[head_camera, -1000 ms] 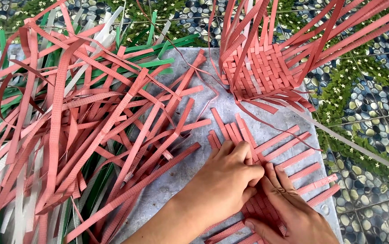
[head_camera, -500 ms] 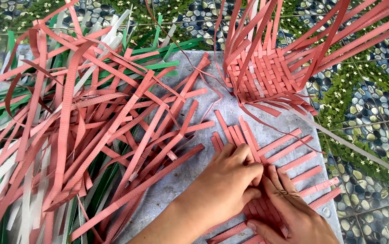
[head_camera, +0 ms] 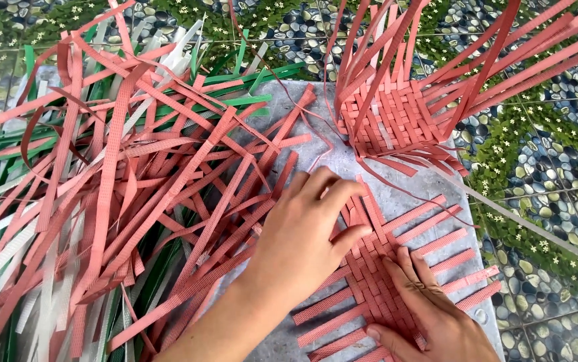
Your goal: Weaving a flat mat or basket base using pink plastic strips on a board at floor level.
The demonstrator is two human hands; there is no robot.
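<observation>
The left hand (head_camera: 302, 231) lies palm down, fingers spread wide, on the upper part of a flat woven mat (head_camera: 379, 278) of salmon-pink plastic strips, gripping nothing; the pressure appears to pin the crossed strips so the weave cannot slip apart. The right hand (head_camera: 430, 312) rests flat on the lower right of the same mat, fingers extended and close together, likewise holding nothing, apparently pressing the strips tight against one another. The mat sits at the lower right of a grey slab (head_camera: 332, 157) that serves as the bench, with its unwoven strip ends fanning out to the right and below. A half-built pink basket (head_camera: 396, 117) stands near the slab's upper right edge, apart from both hands, its long uprights splaying outward. To the left, a loose heap of pink strips (head_camera: 135, 188) overlies green strips (head_camera: 249, 94) and white strips (head_camera: 7, 261), within easy reach of the left arm. The surrounding floor (head_camera: 550, 154) shows a pebble-and-flower pattern.
</observation>
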